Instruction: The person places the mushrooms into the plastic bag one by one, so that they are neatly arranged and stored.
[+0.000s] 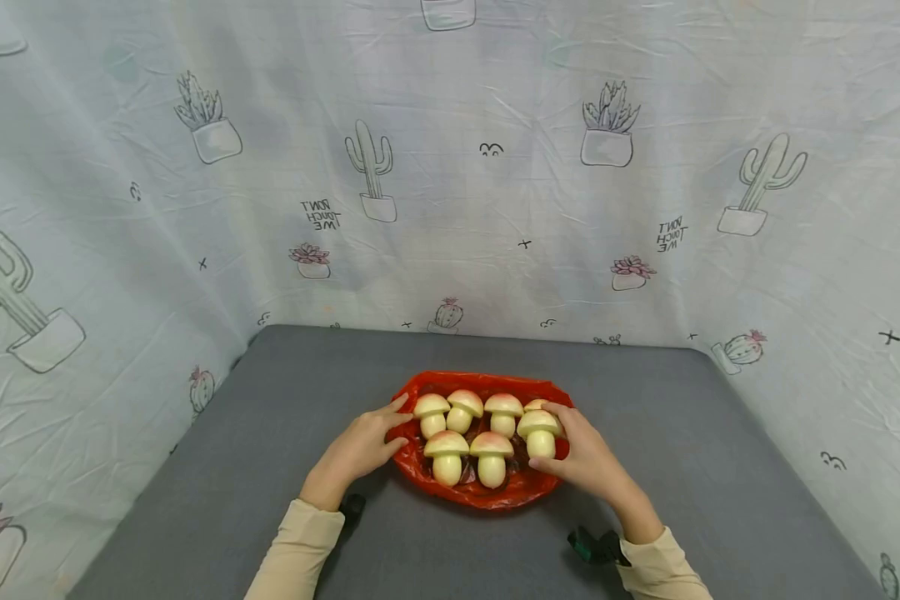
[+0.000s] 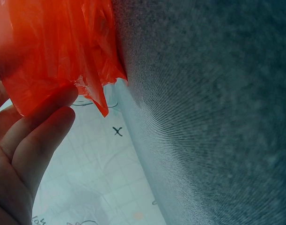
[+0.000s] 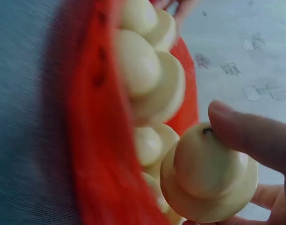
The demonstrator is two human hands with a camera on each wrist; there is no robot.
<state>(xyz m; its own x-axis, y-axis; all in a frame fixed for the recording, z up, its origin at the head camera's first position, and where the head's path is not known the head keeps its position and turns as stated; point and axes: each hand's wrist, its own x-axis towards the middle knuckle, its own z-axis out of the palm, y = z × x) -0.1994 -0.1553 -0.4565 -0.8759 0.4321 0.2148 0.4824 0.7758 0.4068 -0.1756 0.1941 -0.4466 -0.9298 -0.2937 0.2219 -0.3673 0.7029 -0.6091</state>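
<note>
A red plastic bag [image 1: 487, 500] lies spread on the table with its rim folded back, several toy mushrooms [image 1: 447, 458] inside. They have pale yellow stems and caps with a reddish blush. At the bag's left rim, my left hand [image 1: 360, 446] holds the edge; in the left wrist view its fingers [image 2: 44, 136] lie against the thin red film [image 2: 49, 47]. My right hand [image 1: 588, 454] grips one mushroom [image 1: 539, 435] at the right end, thumb on the stem and fingers round the cap. Up close, this mushroom [image 3: 208, 168] shows a small dark mark on its stem end.
A grey table [image 1: 450, 550] spreads around the bag. White cloth [image 1: 450, 167] printed with cacti and potted plants hangs behind it and on both sides. Dark wrist devices [image 1: 598, 546] sit under the wrists, near the beige sleeves [image 1: 296, 542].
</note>
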